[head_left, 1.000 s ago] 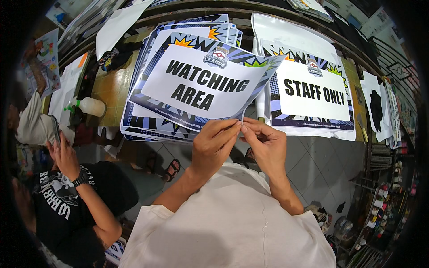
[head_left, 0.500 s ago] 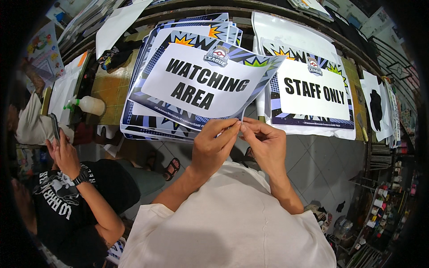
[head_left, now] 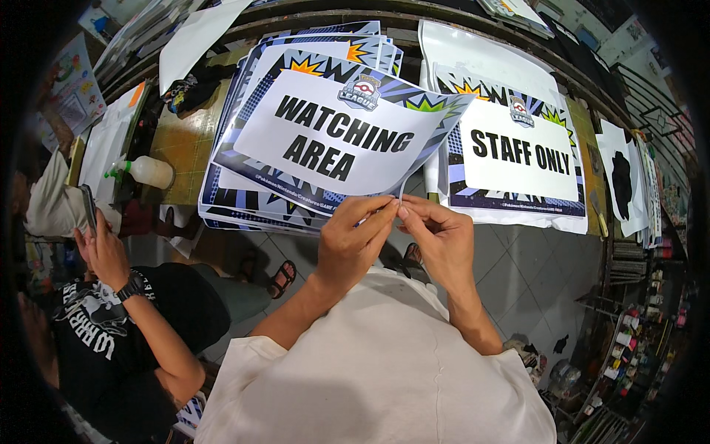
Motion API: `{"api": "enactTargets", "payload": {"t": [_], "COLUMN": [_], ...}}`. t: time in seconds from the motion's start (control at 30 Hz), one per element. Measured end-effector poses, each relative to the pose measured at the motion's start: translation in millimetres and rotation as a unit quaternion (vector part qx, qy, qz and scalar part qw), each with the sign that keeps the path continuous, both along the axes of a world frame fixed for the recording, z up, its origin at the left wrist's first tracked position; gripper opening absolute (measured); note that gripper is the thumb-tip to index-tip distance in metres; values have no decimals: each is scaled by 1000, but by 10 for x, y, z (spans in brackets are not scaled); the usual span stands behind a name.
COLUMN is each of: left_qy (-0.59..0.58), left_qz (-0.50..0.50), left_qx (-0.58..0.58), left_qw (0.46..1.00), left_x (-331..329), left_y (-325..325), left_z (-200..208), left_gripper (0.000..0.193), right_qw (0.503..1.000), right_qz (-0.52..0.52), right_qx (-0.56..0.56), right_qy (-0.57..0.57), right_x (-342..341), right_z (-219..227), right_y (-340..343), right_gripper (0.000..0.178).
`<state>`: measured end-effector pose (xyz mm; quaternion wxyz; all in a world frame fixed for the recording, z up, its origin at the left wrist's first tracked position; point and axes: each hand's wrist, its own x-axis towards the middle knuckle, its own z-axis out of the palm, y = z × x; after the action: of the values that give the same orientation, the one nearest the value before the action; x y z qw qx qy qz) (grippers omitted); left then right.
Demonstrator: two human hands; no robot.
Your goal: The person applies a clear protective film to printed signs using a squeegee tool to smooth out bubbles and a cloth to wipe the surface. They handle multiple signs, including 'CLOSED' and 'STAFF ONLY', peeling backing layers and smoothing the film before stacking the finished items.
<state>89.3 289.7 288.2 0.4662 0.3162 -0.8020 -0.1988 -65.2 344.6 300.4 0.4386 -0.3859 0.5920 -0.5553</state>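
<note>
Sign [head_left: 333,133] unmoved, corner at left hand [head_left: 355,233]

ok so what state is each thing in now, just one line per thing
held sign: tilted, right side curled up
left hand: pinching its lower right corner
right hand: pinching that same corner
stack of signs: piled unevenly
sign on the right: lying face up
spray bottle: green top on
phone: in a co-worker's hand, screen hidden

Remotely, I'm seeing a sign stack [head_left: 265,65] lying on the table [head_left: 194,137] at eleven o'clock from the left hand [head_left: 355,235], another sign [head_left: 519,152] at two, a spray bottle [head_left: 151,172] at ten.
</note>
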Motion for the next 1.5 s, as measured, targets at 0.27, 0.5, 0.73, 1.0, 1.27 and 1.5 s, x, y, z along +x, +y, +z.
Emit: {"api": "enactTargets", "payload": {"t": [0.27,0.5,0.73,1.0,1.27,1.5], "left_qy": [-26,-18,-15,-21,-11,-14], "left_qz": [2,6,10,9,14,15], "left_qx": [-16,-17,-31,-24,-31,-28], "left_qw": [1000,1000,999,999,999,999], "left_x": [-19,-45,-41,-55,-67,-50], "left_y": [55,118,192,183,158,178], "left_z": [-39,-137,-252,-213,-251,-271], "left_gripper": [29,30,31,31,32,32], "right_qw": [999,999,1000,1000,1000,999], "right_qz": [-11,-13,3,1,4,6], "right_qx": [-21,-28,-27,-25,-26,-31], "right_qy": [41,10,-11,0,-15,16], "right_x": [1,-17,-26,-48,-50,-34], "right_z": [-41,-182,-263,-289,-267,-295], "right_y": [35,92,186,163,142,142], "right_gripper": [18,19,21,21,20,19]}}
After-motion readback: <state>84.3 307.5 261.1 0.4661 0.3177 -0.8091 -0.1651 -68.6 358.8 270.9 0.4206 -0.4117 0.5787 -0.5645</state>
